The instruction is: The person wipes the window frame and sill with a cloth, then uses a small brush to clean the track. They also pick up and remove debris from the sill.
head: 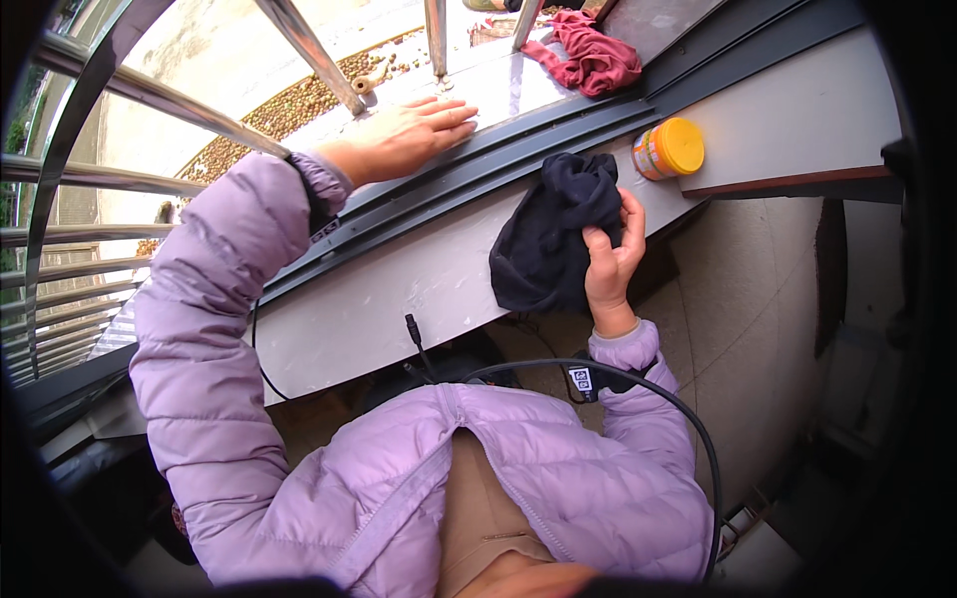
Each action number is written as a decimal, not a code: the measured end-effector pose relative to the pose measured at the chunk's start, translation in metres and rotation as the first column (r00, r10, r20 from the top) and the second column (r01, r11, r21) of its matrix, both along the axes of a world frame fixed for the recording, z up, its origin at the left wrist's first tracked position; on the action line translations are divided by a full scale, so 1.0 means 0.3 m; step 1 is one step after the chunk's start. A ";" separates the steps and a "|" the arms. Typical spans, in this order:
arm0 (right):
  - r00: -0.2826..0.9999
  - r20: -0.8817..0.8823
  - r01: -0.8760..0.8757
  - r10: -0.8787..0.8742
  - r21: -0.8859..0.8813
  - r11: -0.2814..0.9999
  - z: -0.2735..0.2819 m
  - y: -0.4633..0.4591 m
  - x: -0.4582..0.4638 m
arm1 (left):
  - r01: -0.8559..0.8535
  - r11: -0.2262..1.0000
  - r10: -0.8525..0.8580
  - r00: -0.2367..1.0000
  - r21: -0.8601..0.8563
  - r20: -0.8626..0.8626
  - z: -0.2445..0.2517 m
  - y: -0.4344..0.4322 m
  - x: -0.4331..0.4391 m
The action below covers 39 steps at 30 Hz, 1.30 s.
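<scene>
My left hand (419, 133) reaches over the dark window track (463, 168) and lies flat, palm down, on the white outer sill (497, 86). It holds nothing, and its fingers point right. A crumpled black cloth (542, 232) rests on the pale inner ledge (381, 329), and its lower end hangs past the edge. My right hand (617, 258) grips this cloth at its right side, the thumb in front; part of the fingers is hidden. Just beyond the cloth, an orange jar with a yellow lid (677, 147) stands at the corner.
Metal window bars (321, 60) rise close to my left hand and forearm. A bunched red cloth (591, 56) lies at the sill's far right. Many small round brown things (291, 105) are spread outside. Beside the ledge's front edge, a black cable connector (413, 329) sticks up.
</scene>
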State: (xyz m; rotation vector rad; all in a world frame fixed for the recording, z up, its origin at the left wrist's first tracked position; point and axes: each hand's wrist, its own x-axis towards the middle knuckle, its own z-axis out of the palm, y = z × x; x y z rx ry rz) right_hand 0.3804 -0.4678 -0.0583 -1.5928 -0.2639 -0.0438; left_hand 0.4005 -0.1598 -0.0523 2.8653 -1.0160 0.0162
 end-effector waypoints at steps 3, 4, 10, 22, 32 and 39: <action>1.000 0.010 -0.012 0.012 0.002 1.000 0.003 -0.001 0.003 | -0.043 0.998 0.043 0.999 -0.042 -0.008 -0.043 -0.018 0.025; 1.000 0.008 -0.018 0.018 0.010 1.000 0.004 -0.002 0.004 | -0.048 0.999 0.048 0.999 -0.007 0.005 -0.048 -0.008 0.021; 0.998 -0.019 -0.052 0.053 0.046 0.998 0.007 -0.005 0.004 | -0.092 0.952 0.085 0.996 0.292 0.038 0.005 0.070 -0.015; 0.998 -0.018 -0.061 0.062 0.077 0.995 0.002 -0.007 0.017 | -0.086 0.971 0.108 0.990 0.223 -0.087 0.019 0.016 0.009; 0.999 0.027 -0.040 0.038 0.070 0.997 -0.005 -0.011 0.029 | -0.100 0.995 0.097 0.989 -0.015 -0.108 0.159 -0.152 -0.043; 0.998 0.053 0.015 -0.025 0.180 0.984 0.096 0.021 -0.014 | -0.347 0.629 -0.161 0.817 -0.696 -0.553 0.198 -0.403 -0.125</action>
